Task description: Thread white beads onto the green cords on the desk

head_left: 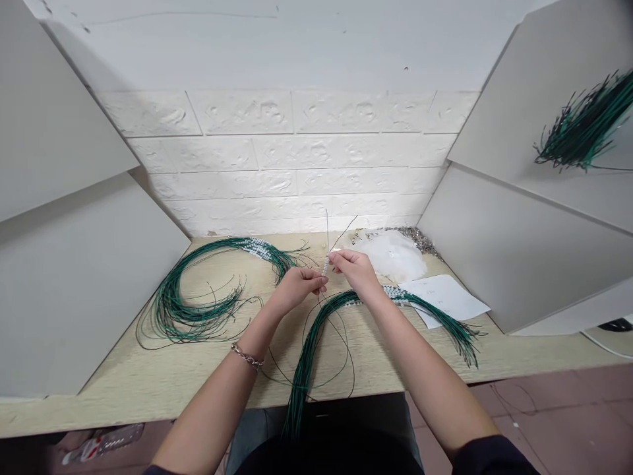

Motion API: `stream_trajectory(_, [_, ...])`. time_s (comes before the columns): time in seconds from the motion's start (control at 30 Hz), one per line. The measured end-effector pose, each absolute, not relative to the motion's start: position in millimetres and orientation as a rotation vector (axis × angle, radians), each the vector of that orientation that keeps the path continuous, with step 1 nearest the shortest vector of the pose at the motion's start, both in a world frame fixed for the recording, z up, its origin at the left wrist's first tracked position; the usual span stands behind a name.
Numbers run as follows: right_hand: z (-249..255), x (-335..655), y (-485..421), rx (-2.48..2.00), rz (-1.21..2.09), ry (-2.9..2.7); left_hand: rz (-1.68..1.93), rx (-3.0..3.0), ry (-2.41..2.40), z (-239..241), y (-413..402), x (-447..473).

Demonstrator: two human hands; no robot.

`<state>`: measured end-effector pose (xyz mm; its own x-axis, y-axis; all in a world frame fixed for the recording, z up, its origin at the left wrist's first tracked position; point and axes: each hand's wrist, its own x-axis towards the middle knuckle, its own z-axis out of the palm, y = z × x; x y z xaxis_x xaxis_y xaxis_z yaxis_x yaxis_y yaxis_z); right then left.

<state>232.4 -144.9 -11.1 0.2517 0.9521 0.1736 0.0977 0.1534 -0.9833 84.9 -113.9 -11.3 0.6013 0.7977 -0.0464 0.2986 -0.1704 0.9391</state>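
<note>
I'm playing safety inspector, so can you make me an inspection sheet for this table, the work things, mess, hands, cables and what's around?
Surface: pale wooden table.
Job's things: row of white beads, held up; left green bundle, lying curled; right green bundle, hanging over the near edge.
Clutter: plastic bag; paper sheet, partly under the right green bundle.
Hands: left hand pinches the row's lower end, right hand its upper end.
Cables: white cable, far right.
Surroundings: white brick-patterned wall behind; bottle below, left.
</note>
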Motion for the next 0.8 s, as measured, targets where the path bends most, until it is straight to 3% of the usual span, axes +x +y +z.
stream_trajectory(0.8, [-16.6,234.4,-146.2,-1.336,0.886,-1.314,0.600,1.615,0.884,-13.7,-117.6,86.6])
